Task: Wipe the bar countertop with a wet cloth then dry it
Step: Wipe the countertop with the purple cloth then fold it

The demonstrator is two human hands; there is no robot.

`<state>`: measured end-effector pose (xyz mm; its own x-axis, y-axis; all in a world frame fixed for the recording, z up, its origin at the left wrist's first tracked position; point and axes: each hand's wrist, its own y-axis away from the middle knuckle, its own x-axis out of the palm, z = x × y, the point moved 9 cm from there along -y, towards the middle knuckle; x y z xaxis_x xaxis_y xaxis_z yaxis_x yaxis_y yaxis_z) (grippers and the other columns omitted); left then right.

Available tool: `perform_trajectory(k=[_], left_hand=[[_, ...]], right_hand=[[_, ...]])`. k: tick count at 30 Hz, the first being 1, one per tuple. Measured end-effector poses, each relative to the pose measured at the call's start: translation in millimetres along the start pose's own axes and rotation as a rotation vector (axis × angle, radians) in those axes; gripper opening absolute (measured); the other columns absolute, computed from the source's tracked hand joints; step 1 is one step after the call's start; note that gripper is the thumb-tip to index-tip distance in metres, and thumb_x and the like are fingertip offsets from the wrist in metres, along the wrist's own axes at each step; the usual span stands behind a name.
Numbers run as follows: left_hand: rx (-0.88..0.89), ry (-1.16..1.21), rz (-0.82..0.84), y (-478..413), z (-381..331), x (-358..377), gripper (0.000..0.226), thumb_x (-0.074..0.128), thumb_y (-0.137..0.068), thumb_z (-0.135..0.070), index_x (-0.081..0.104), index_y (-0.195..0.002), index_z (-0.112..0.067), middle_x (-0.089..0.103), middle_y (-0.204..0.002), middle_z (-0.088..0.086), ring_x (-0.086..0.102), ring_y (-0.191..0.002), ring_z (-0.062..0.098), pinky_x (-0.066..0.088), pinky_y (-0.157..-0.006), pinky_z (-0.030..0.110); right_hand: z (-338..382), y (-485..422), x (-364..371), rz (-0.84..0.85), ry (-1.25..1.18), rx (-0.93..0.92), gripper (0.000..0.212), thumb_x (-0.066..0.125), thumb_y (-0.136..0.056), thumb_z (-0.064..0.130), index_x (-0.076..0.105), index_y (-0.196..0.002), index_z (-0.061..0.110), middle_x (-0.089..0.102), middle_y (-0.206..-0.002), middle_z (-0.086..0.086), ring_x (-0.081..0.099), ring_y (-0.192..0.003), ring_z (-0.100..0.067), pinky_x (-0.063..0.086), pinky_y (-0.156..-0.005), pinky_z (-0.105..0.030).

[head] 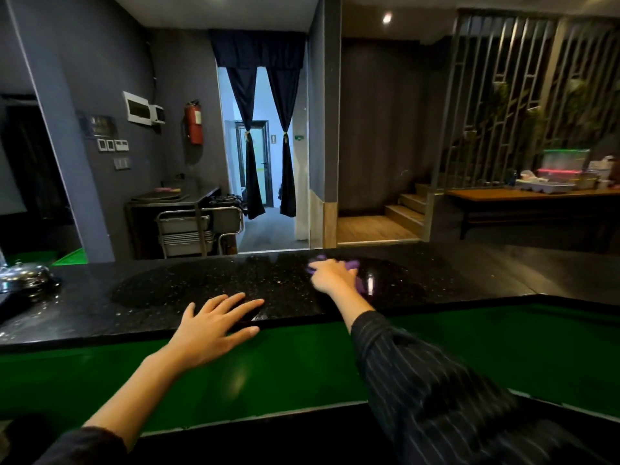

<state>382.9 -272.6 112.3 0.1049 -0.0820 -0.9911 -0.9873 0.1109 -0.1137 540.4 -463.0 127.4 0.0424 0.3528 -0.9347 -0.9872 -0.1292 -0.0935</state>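
The bar countertop (161,290) is black speckled stone and runs across the middle of the view, with a darker wet-looking patch in its centre. My right hand (332,275) reaches to the far side of the top and presses a purple cloth (352,265) flat under it; the hand is blurred and hides most of the cloth. My left hand (214,325) lies flat on the near edge of the countertop, fingers spread, holding nothing.
A shiny metal dome lid (25,276) sits at the counter's left end. A green ledge (268,367) runs below the stone top on my side. Beyond the bar are a steel trolley (198,229), a curtained doorway (265,156), steps and a wooden table (536,199) with containers.
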Motion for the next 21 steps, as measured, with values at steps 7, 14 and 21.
perform_trajectory(k=[7, 14, 21], left_hand=[[0.036, 0.024, 0.103, -2, 2, 4, 0.085, -0.011, -0.036, -0.098, -0.015, -0.117, -0.075, -0.004, -0.157, -0.021, -0.005, -0.145, 0.010, 0.000, -0.115, 0.056], [0.056, 0.011, 0.145, -6, 2, 9, 0.084, -0.012, -0.035, -0.098, -0.019, -0.115, -0.076, -0.009, -0.156, -0.021, -0.009, -0.145, 0.010, -0.003, -0.114, 0.056], [0.097, 0.108, 0.168, -7, 5, 6, 0.080, 0.000, -0.041, -0.099, -0.005, -0.118, -0.078, -0.003, -0.154, -0.026, -0.010, -0.138, -0.002, -0.006, -0.114, 0.053]], right_hand=[[-8, -30, -3, 0.350, -0.193, -0.286, 0.045, 0.042, -0.098, 0.007, 0.053, -0.138, 0.026, 0.044, -0.149, 0.002, 0.041, -0.136, -0.033, 0.027, -0.114, -0.041], [-10, -79, 6, 0.124, 0.084, 0.191, 0.054, 0.039, -0.098, 0.037, 0.032, -0.150, 0.022, 0.025, -0.157, -0.015, 0.014, -0.143, -0.047, 0.019, -0.111, -0.066], [163, -67, 83, 0.369, 0.057, -0.379, 0.051, 0.035, -0.097, 0.031, 0.036, -0.148, 0.033, 0.029, -0.158, -0.006, 0.035, -0.138, -0.037, 0.035, -0.106, -0.052]])
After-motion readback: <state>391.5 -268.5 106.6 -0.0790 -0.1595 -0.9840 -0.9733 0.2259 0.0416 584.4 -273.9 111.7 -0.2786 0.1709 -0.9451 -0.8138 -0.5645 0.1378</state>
